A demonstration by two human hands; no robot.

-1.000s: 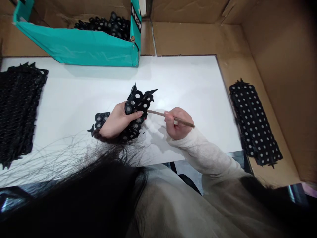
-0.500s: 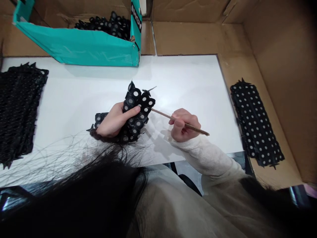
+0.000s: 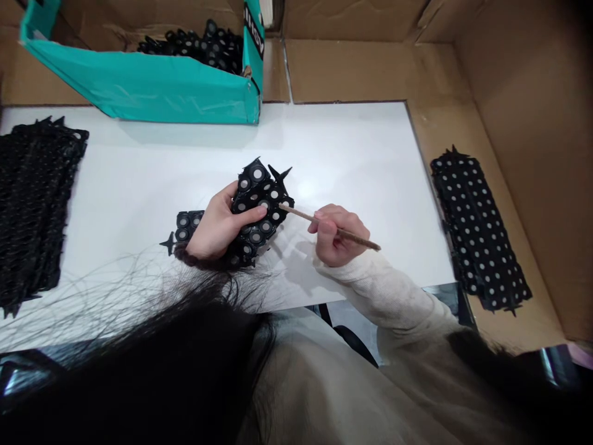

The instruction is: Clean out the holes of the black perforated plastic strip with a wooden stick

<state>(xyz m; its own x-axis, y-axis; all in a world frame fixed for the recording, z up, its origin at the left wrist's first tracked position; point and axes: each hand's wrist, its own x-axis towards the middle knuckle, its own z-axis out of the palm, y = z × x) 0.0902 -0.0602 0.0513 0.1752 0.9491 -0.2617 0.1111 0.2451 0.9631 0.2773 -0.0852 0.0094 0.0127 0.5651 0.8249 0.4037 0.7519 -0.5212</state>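
My left hand (image 3: 221, 224) is wrapped round a bent black sheet of round parts (image 3: 254, 232), its thumb lying across the front. Each round part has a pale grey disc in its middle, and dark spikes stick out at the sheet's upper right. Another piece of the same black material (image 3: 188, 224) shows left of the wrist; I cannot tell whether it is joined. My right hand (image 3: 340, 235) pinches a thin brown wooden stick (image 3: 359, 238). The stick's left tip meets the sheet's right part, near a pale disc.
A stack of black sheets (image 3: 32, 210) lies on the white tabletop (image 3: 352, 154) at left. More dotted black sheets (image 3: 479, 232) rest on cardboard (image 3: 440, 80) at right. A teal box (image 3: 176, 86) with loose black parts (image 3: 199, 46) stands at the back left.
The stick moved right with my right hand, then slightly back left; its tip now overlaps the sheet's front. My left hand has turned the sheet a little, shifting its spikes.
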